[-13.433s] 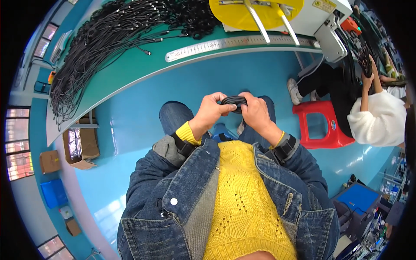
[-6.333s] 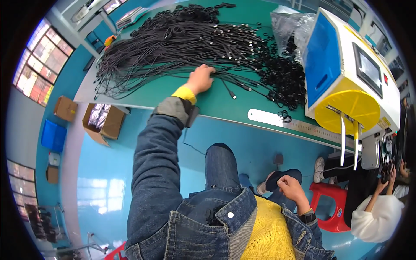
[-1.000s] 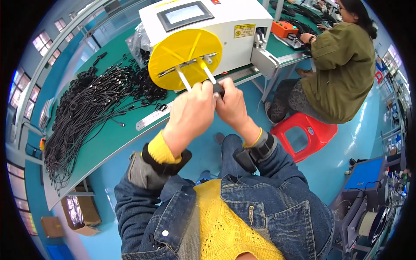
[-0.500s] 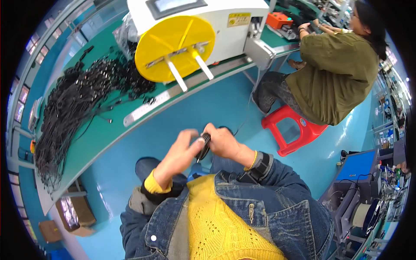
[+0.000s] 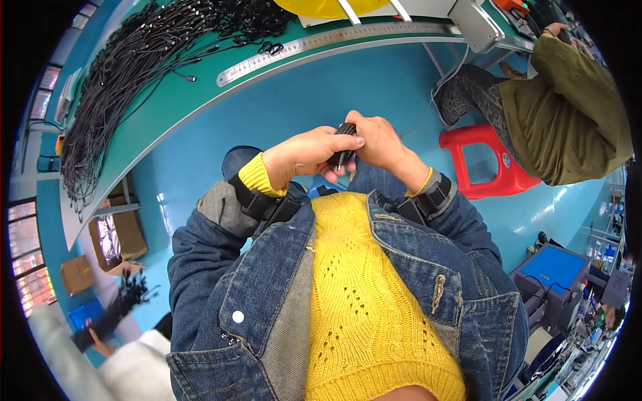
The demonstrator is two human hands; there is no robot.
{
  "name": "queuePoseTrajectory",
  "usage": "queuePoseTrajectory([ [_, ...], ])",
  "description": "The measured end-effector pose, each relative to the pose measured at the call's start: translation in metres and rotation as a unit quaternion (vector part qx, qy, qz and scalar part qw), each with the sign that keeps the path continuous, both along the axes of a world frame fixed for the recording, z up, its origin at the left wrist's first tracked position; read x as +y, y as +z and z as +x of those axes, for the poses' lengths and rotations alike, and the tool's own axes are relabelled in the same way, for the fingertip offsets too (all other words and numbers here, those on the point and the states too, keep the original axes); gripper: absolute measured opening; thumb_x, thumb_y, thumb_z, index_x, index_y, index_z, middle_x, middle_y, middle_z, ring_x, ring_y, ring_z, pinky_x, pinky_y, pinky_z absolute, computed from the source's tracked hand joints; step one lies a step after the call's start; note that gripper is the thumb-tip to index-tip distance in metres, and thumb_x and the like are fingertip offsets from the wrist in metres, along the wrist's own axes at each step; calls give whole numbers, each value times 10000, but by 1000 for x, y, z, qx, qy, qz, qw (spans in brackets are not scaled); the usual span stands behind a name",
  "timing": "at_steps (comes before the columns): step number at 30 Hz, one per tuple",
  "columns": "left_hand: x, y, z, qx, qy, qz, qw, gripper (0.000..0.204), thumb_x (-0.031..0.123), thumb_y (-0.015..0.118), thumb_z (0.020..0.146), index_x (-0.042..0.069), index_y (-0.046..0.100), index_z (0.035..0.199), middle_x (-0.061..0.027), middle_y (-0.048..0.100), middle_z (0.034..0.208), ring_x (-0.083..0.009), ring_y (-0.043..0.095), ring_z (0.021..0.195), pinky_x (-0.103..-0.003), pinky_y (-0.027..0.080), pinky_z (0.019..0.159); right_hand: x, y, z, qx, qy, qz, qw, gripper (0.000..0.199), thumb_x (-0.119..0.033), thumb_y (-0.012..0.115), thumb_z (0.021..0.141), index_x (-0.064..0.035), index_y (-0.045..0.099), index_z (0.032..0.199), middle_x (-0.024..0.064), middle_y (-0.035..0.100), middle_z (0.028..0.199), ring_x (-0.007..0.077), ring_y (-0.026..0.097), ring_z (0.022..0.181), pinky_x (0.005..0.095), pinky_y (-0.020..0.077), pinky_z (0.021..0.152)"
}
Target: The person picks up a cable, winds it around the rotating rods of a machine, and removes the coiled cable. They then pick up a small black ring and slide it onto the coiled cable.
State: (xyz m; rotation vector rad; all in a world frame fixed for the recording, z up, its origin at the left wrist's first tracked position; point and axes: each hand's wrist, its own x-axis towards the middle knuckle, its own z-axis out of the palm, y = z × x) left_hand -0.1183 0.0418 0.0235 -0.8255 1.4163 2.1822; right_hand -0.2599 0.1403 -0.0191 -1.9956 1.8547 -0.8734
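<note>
A small coiled black cable (image 5: 343,145) is held between my two hands, in front of my body and out past the table's edge. My left hand (image 5: 304,154) grips the coil from the left, its thumb lying across it and its fingertips showing underneath. From the right, my right hand (image 5: 382,142) closes round the coil's upper end. A short plug end points down out of the bundle. Part of the coil is hidden by my fingers.
A heap of black cables (image 5: 144,60) and a steel ruler (image 5: 321,45) lie on the green table (image 5: 175,100). A yellow disc (image 5: 321,5) stands behind. At right, a person sits by a red stool (image 5: 458,157). At lower left, another person carries black cables (image 5: 120,304).
The view has tilted down, so the machine has mostly left the top. My hands have closed together round the coil. A person in white has appeared at lower left.
</note>
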Motion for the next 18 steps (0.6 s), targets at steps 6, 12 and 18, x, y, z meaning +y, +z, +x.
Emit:
queuePoseTrajectory([
  [6,5,-28,9,4,-47,58,997,390,362,573,849,-8,532,966,-80,606,766,-117,588,555,-233,480,418,-7,20,7,174,96,111,974,205,-118,598,702,-2,501,840,181,598,652,351,608,664,401,477,550],
  [12,-2,-39,13,115,26,86,989,364,367,580,850,4,555,830,-71,603,702,-93,607,604,-191,443,380,-14,-4,12,-267,26,113,957,158,-115,574,709,0,590,817,199,614,710,336,618,695,386,484,584],
  [18,-5,-45,16,26,71,133,988,321,328,585,856,9,555,832,-58,576,691,-68,551,551,-175,391,361,-19,-17,14,-129,22,104,986,163,-98,571,699,-4,615,825,206,617,725,349,615,708,397,484,605],
])
